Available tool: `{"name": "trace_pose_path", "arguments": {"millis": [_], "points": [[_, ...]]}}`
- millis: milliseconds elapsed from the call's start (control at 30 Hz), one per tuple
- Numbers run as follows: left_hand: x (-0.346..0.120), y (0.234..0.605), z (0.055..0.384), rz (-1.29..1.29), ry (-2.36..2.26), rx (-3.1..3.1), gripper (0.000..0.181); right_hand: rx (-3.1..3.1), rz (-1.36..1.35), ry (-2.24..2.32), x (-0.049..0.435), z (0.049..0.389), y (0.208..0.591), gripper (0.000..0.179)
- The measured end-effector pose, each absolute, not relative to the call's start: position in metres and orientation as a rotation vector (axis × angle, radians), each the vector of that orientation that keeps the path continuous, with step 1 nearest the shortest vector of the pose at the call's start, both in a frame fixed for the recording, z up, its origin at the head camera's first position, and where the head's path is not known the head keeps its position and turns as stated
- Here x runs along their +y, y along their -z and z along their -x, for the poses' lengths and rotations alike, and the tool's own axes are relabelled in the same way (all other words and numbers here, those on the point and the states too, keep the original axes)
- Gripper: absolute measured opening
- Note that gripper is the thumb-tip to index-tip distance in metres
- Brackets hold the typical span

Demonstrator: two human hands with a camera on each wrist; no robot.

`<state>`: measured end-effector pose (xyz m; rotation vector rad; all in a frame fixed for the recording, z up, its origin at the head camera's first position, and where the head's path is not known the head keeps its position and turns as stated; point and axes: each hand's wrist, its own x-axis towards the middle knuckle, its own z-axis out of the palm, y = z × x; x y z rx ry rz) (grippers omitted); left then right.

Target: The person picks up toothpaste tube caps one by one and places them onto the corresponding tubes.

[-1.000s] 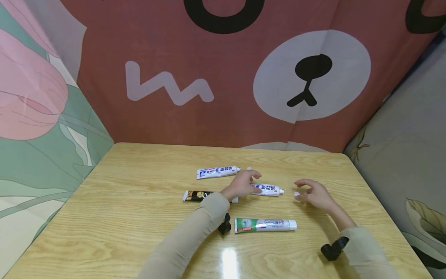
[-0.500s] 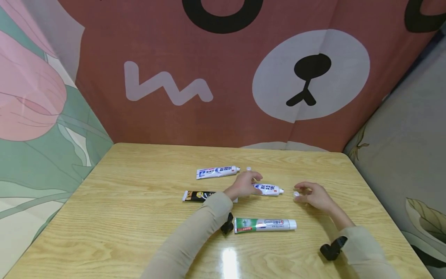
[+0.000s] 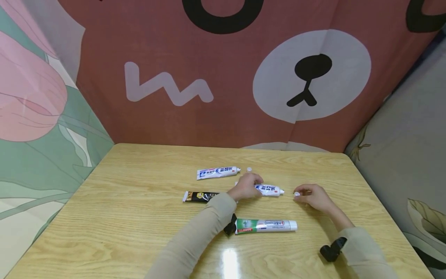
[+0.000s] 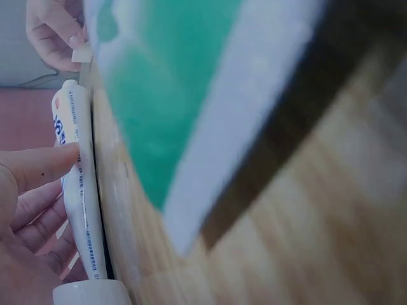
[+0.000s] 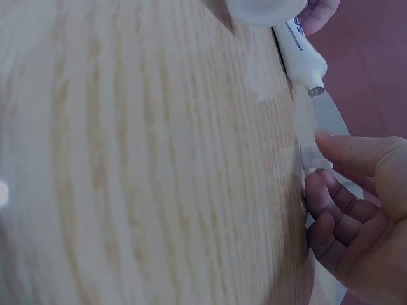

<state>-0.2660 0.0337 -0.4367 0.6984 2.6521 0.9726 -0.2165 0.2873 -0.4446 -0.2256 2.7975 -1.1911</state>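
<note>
In the head view my left hand [image 3: 246, 186] lies over the rear half of a white and blue toothpaste tube [image 3: 268, 190], hiding its tail. The left wrist view shows the thumb on one side of this uncapped tube [image 4: 77, 184] and curled fingers on the other. My right hand [image 3: 315, 197] pinches a small white cap [image 5: 314, 156] between thumb and fingertips, low at the table, a short gap from the tube's bare nozzle [image 5: 315, 88].
A second white and blue tube [image 3: 217, 173] lies behind, uncapped, with a loose white cap [image 3: 249, 169] near its nozzle. A black tube [image 3: 198, 197] is partly under my left forearm. The green and white tube [image 3: 266, 226] lies in front, near the left wrist camera [image 3: 230, 226].
My left hand has shifted slightly right along the tube and its fingers have drawn in. The right thumb and fingers have come together on the cap.
</note>
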Motion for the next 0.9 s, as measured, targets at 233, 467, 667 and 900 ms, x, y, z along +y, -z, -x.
{"name": "trace_pose_path", "arguments": {"millis": [233, 467, 667, 900], "points": [[0.0386, 0.4404, 0.2676, -0.736, -0.807, 2.725, 0.042, 2.796, 0.239, 1.193, 0.2886, 0.2156, 0.4444, 0.025], [0.0396, 0.4427, 0.2683, -0.753, -0.747, 2.736, 0.04, 2.784, 0.246, 1.221, 0.2874, 0.2145, 0.4436, 0.026], [0.0389, 0.4441, 0.2674, -0.767, -0.758, 2.716, 0.037, 2.772, 0.227, 1.214, 0.2862, 0.2139, 0.4429, 0.025], [0.0388, 0.441, 0.2659, -0.812, -0.84, 2.695, 0.035, 2.787, 0.245, 1.201, 0.2857, 0.2148, 0.4412, 0.026]]}}
